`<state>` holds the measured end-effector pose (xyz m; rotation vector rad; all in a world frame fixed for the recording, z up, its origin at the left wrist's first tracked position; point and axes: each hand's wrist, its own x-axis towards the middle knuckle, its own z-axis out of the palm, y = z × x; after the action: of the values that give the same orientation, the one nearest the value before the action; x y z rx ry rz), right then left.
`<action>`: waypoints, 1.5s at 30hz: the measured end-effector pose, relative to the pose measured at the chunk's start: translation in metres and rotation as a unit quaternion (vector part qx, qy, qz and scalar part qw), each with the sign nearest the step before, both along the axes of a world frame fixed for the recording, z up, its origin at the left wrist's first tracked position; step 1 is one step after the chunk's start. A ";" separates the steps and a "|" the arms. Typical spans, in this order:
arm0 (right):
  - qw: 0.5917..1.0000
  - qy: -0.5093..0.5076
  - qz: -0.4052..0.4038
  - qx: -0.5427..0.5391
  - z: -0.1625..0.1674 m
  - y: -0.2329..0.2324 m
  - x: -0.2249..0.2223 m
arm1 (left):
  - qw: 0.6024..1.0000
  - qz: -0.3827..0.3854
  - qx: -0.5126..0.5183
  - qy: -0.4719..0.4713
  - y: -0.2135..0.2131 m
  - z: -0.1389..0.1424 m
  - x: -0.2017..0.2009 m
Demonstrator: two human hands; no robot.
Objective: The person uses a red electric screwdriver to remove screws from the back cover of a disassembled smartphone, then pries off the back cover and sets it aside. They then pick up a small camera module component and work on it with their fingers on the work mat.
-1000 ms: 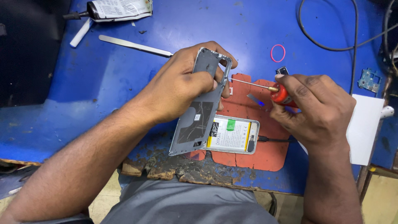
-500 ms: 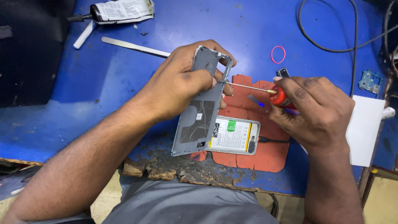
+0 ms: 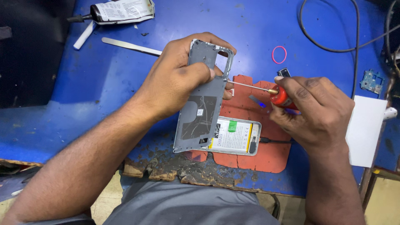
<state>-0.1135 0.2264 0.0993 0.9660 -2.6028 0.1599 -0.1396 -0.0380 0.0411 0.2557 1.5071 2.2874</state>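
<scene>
**Phone frame held against a screwdriver tip over a repair mat**

The left hand (image 3: pixel 179 79) grasps a grey phone frame (image 3: pixel 202 100), fingers wrapped around its upper part and thumb pressed across its face; the frame stands tilted above the blue workbench (image 3: pixel 83 83). The right hand (image 3: pixel 318 112) closes its fingers around the red handle of a screwdriver (image 3: pixel 266 89), whose thin shaft reaches left and meets the frame's right edge. Beneath the frame lies an opened phone (image 3: pixel 235 136) with its battery exposed, resting on an orange mat (image 3: pixel 266 156); a cable is plugged into its right end. Farther back lie a metal spatula (image 3: pixel 129 46), a glue tube (image 3: pixel 116 10) and a pink rubber band (image 3: pixel 279 54). A white sheet (image 3: pixel 366 131) sits just beside the right hand.
</scene>
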 end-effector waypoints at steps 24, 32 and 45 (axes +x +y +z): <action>0.990 -0.008 -0.124 -0.060 -0.026 -0.001 0.016 | 0.982 0.021 0.184 -0.035 0.030 -0.012 0.009; 0.991 -0.016 -0.115 -0.060 -0.028 0.002 0.017 | 0.980 0.032 0.193 -0.020 0.031 -0.008 0.007; 0.992 -0.025 -0.100 -0.078 -0.028 -0.005 0.019 | 0.981 0.000 0.195 -0.023 0.036 -0.011 0.013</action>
<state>-0.0945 0.2213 0.0709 0.6522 -2.6661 0.3330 -0.1261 -0.0022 0.0299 0.3049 1.0244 2.5549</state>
